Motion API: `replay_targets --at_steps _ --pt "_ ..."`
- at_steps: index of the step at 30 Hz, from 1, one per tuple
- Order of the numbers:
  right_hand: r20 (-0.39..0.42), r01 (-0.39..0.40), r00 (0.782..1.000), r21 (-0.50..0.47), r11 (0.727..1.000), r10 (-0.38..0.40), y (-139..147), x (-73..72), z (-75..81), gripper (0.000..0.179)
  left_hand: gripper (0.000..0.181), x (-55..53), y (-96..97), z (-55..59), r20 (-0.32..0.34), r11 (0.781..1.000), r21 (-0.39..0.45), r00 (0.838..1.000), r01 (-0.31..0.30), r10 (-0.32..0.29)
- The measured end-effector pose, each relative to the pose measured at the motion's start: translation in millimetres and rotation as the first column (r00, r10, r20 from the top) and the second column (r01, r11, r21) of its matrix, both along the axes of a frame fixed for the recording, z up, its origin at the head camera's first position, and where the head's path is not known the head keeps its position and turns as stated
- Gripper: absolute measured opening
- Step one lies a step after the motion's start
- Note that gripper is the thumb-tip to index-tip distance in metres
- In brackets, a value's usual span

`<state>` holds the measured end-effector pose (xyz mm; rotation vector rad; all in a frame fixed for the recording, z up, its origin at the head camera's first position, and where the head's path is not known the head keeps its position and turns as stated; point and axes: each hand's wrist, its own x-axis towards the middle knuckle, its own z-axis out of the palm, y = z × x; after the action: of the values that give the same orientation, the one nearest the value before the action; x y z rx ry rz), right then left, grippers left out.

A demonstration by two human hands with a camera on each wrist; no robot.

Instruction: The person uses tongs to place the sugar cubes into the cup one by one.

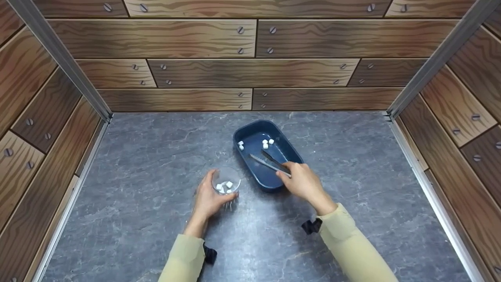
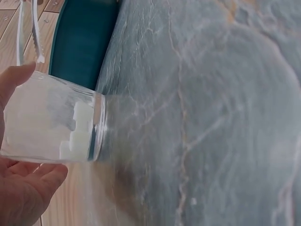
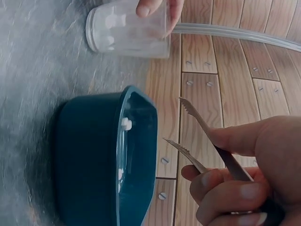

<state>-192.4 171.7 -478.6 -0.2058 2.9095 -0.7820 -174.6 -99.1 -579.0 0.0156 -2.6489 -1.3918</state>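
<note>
My left hand [image 1: 208, 197] grips a clear glass [image 2: 51, 117] from the side, thumb and fingers around its wall. Several small white cubes [image 1: 224, 187] lie at the bottom of the glass. My right hand [image 1: 303, 182] holds metal tongs [image 3: 207, 127] with serrated tips, pinched between thumb and fingers. The tongs' two arms stand apart with nothing between them, over the blue tray [image 1: 256, 178]. Inside that tray, a few white cubes [image 1: 265, 143] sit toward the far end, and more white cubes [image 1: 241, 145] lie against its left wall.
A grey marbled tabletop [image 1: 148, 168] carries the tray and glass. Wood-patterned panels [image 1: 203, 72] rise at the back and both sides, with metal strips [image 1: 434, 211] along the edges. Black bands [image 1: 312, 226] show at the sleeves.
</note>
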Motion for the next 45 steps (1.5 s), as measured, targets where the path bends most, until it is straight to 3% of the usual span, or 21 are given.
replay_targets --at_steps 6,12,22,29,45 --pt "0.021 0.037 0.999 0.053 0.998 -0.038 4 -13.8 -4.3 0.043 0.089 -1.8 4.3 1.7 0.011 0.999 0.031 1.000 0.011 -0.011" --pt "0.033 0.067 0.997 0.101 0.993 -0.070 7 -28.1 -8.3 0.037 0.101 -0.5 3.4 0.1 0.011 0.999 0.029 1.000 0.023 -0.024" --pt "0.003 0.087 0.996 0.244 0.966 -0.091 5 -49.7 -16.2 0.034 0.093 -2.9 2.2 -2.6 -0.052 0.998 0.058 0.998 0.033 -0.030" --pt "0.007 0.083 0.996 0.293 0.953 -0.089 2 -59.6 -20.9 0.035 0.094 -4.2 2.0 -4.5 -0.063 0.995 0.091 0.998 0.035 -0.030" --pt "0.055 0.064 0.995 0.353 0.933 -0.089 -3 -73.7 -28.9 0.033 0.096 -5.3 0.9 -5.7 -0.015 0.996 0.078 0.999 0.038 -0.037"
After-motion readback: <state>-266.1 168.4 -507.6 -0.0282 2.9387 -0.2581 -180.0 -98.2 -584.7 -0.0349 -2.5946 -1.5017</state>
